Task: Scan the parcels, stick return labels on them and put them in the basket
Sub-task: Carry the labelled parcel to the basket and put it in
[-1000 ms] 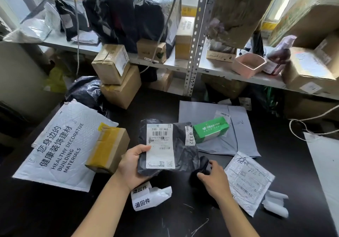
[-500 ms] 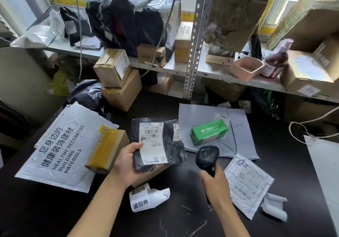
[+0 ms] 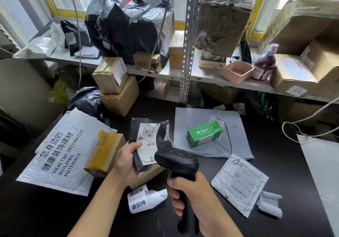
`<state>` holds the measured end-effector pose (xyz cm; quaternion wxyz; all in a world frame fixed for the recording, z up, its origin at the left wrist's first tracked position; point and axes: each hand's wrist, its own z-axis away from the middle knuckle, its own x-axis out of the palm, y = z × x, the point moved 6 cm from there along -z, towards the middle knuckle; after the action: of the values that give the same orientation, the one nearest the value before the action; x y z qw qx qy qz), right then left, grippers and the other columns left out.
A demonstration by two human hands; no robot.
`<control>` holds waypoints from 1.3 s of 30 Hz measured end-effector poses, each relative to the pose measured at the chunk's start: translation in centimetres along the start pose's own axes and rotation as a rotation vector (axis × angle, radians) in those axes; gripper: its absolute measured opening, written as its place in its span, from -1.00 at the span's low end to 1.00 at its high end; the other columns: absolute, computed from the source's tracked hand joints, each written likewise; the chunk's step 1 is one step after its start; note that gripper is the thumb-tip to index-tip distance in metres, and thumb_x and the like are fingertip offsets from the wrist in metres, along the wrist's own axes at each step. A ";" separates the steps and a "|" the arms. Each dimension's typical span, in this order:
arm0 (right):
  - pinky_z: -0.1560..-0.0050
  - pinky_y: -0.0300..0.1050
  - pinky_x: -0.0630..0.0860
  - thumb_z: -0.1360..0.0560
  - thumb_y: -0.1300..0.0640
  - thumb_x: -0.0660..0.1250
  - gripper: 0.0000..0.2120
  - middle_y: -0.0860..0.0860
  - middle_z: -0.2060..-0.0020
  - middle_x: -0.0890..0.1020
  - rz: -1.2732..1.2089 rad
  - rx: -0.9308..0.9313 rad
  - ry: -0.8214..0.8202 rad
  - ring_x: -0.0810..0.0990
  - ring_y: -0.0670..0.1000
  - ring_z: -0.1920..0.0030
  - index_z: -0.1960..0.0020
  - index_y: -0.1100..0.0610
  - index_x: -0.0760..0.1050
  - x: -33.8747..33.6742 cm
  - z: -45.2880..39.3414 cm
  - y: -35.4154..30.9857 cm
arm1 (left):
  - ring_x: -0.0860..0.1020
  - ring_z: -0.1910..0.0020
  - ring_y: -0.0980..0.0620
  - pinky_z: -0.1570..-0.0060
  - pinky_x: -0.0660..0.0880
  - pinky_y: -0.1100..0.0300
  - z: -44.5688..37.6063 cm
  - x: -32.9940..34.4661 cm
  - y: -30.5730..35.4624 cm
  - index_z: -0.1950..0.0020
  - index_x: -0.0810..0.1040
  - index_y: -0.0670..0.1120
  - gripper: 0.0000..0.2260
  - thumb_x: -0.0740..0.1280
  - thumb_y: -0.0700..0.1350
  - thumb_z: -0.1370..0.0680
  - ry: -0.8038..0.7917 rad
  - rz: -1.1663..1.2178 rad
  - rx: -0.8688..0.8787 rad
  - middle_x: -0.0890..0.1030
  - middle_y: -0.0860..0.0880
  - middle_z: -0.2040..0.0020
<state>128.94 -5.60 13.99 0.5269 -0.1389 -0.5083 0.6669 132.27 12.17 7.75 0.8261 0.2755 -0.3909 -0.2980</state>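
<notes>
Scanner up, black parcel in hand above the desk.

Left hand (image 3: pixel 126 160) has its grip curled round the black parcel (image 3: pixel 146 143), white shipping label (image 3: pixel 148 141) facing up, thumb on the label's edge. Right hand (image 3: pixel 194 191) wraps tight round the scanner (image 3: pixel 177 161) handle, its head at 5 o'clock of the parcel, overlapping its lower corner. Return labels (image 3: pixel 140 198) lie on the desk (image 3: pixel 275 154) at 6 o'clock, a green box (image 3: pixel 204 133) at 3 o'clock.

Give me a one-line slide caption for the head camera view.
Left hand holds a black parcel label-up while the right hand aims a handheld scanner at it.
</notes>
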 end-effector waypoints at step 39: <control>0.29 -0.16 0.39 -0.41 0.26 0.33 -0.86 -0.01 0.33 0.54 0.606 -0.014 0.430 0.48 -0.01 0.35 0.08 0.09 0.45 -9.8 -4.7 4.2 | 0.65 0.05 -0.22 0.44 0.60 0.05 2.1 -2.8 -1.4 -0.22 0.56 -0.13 -0.76 0.16 -0.16 -0.65 0.070 -0.011 -0.053 0.72 -0.16 0.04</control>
<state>133.95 -11.12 5.00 0.3994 -0.4238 -0.3265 0.7445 128.77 12.72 6.57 0.8447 0.2657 -0.3523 -0.3029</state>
